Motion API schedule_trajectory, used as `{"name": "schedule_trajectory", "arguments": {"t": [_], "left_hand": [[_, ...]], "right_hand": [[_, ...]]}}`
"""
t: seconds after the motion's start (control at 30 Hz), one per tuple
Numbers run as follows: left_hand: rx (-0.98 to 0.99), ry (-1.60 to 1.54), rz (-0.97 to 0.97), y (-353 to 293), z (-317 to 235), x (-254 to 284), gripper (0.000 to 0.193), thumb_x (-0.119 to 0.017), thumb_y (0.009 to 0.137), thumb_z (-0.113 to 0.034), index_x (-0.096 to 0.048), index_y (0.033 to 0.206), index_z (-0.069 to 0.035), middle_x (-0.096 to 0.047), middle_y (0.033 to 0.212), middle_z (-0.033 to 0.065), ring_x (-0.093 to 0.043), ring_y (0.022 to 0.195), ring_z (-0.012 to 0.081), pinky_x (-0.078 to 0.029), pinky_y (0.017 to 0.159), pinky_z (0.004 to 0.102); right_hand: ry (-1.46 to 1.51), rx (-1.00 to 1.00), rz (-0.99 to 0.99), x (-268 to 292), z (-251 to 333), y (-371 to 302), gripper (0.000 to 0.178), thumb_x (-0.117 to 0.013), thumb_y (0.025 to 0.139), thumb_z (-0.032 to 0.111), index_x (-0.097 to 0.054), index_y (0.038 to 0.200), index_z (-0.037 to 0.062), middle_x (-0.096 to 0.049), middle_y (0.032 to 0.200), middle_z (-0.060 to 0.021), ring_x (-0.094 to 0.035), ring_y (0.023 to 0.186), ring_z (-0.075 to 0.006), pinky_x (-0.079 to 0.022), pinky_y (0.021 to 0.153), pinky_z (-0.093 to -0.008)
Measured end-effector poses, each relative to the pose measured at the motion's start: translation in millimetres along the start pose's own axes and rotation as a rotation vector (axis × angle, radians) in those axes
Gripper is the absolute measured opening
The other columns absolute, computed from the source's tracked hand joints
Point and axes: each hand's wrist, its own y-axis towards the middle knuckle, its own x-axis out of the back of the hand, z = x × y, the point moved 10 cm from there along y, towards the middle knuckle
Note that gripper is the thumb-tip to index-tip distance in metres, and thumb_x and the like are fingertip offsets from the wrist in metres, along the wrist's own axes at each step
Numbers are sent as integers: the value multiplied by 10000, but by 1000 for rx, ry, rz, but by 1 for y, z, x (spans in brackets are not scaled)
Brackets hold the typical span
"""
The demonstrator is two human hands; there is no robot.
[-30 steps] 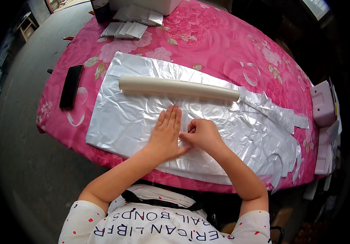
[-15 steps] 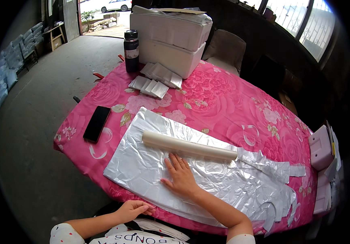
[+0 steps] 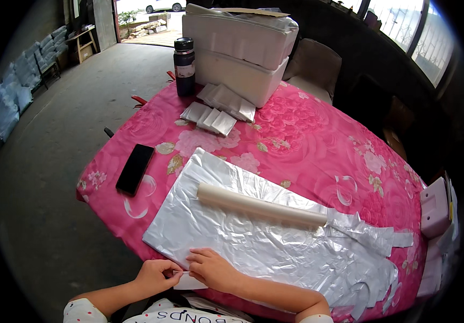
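A stack of thin silvery-white plastic bags lies flat and creased on the table, its handle ends fanned out to the right. At its near left edge, my left hand pinches a small white film edge, which looks like part of a bag. Close beside it, my right hand has bent fingers at the same edge; its thumb is partly hidden, and it seems to grip the film too. Across the top of the stack rests a long pale roller-like tube, apart from both hands.
The table wears a pink floral cloth. A black phone lies on the left. Farther back are folded plastic packets, a dark bottle and stacked white foam boxes. A pinkish box stands at the right edge.
My right hand has drawn back from the middle of the stack to its near edge, beside my left hand. My left hand now pinches the film. The view has shifted slightly.
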Motion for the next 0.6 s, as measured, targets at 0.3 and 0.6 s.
{"name": "schedule_trajectory", "arguments": {"t": [0.3, 0.6], "left_hand": [[-228, -734, -39, 115, -68, 22, 395, -622, 807, 36, -476, 1173, 9, -610, 1004, 73, -591, 923, 107, -482, 811, 233], [-568, 58, -567, 365, -132, 149, 399, -633, 798, -121, -527, 1145, 46, -654, 825, 155, -631, 775, 234, -481, 683, 339]], "right_hand": [[531, -581, -191, 70, -70, -46, 230, -578, 869, 199, -598, 1033, 39, -605, 1031, -108, -594, 934, -251, -466, 807, -307], [693, -703, 80, 49, -67, -89, 249, -571, 886, 214, -605, 1069, 49, -622, 995, -92, -602, 915, -188, -477, 767, -287]]}}
